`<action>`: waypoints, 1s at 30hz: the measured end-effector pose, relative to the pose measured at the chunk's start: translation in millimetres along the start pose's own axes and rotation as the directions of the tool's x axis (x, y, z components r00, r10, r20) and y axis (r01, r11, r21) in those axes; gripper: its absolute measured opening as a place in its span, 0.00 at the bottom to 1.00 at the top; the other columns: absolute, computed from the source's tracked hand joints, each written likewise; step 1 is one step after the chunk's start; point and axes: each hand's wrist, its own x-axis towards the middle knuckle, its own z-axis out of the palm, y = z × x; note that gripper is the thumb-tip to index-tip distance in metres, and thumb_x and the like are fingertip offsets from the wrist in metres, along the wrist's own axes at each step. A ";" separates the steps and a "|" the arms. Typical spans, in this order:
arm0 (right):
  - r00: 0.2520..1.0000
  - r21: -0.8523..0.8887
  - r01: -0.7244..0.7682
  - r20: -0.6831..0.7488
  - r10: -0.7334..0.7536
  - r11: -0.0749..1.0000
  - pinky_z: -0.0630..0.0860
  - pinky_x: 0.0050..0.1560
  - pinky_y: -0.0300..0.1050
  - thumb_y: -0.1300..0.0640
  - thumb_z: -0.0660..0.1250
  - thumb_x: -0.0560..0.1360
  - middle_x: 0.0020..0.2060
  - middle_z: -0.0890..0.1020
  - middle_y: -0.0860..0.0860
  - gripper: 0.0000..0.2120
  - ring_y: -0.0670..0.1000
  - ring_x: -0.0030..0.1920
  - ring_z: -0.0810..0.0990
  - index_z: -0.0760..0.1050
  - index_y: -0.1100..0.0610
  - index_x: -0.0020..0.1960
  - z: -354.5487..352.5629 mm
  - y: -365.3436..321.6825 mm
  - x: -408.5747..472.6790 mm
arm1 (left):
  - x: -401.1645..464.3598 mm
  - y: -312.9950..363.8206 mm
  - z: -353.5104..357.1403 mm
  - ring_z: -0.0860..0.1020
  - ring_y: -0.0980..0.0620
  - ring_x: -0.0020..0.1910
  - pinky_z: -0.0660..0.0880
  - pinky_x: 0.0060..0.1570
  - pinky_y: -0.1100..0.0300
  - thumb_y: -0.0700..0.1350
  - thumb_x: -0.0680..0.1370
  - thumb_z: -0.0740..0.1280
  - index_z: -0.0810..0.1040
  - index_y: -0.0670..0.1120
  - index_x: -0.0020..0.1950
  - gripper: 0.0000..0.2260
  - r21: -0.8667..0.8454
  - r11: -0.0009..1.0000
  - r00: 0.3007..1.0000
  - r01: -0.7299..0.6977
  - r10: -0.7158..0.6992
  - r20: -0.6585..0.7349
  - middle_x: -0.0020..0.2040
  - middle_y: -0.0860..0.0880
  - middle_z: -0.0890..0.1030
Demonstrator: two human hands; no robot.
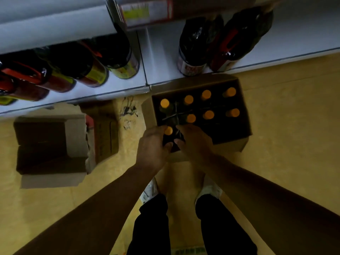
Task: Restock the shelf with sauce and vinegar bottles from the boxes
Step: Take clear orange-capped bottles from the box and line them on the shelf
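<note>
An open cardboard box (244, 140) stands on the floor against the shelf, holding several dark bottles with orange caps, such as one orange-capped bottle (208, 115). Both my hands reach into its near left corner. My left hand (152, 146) and my right hand (195, 142) close from either side around one orange-capped bottle (168, 130) there; its body is mostly hidden by my fingers. The white shelf (161, 52) above carries dark sauce bottles (192, 50) with red and yellow labels.
An empty open cardboard box (51, 150) lies on the yellow floor at the left, with a flattened carton (104, 131) beside it. More dark bottles (73, 67) line the shelf's left section. My legs and white shoes (150, 190) stand below the box.
</note>
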 end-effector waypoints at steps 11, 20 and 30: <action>0.998 -0.093 0.053 0.028 -0.051 0.994 0.72 0.56 0.48 0.56 0.64 0.79 0.65 0.72 0.52 0.20 0.54 0.67 0.70 0.66 0.56 0.69 66.6 16.5 64.1 | 49.7 -42.2 49.3 0.59 0.41 0.77 0.59 0.76 0.47 0.38 0.73 0.71 0.72 0.43 0.71 0.26 0.151 0.969 0.978 -0.196 0.204 -0.034 0.74 0.43 0.70; 0.997 -0.076 0.080 0.001 -0.080 0.994 0.70 0.62 0.47 0.57 0.63 0.79 0.64 0.75 0.53 0.18 0.54 0.67 0.70 0.70 0.56 0.68 76.0 17.2 87.3 | 52.6 -43.8 49.5 0.54 0.44 0.79 0.47 0.74 0.61 0.32 0.75 0.65 0.65 0.40 0.76 0.29 0.040 0.974 0.970 -0.225 0.228 -0.084 0.77 0.42 0.64; 0.994 -0.080 0.099 -0.037 -0.102 0.992 0.69 0.50 0.43 0.50 0.63 0.79 0.61 0.77 0.51 0.17 0.53 0.63 0.73 0.72 0.51 0.67 40.3 13.3 57.5 | 58.1 -46.5 37.9 0.61 0.41 0.77 0.51 0.76 0.58 0.29 0.72 0.66 0.67 0.41 0.75 0.31 0.038 0.971 0.972 -0.236 0.235 0.019 0.73 0.42 0.71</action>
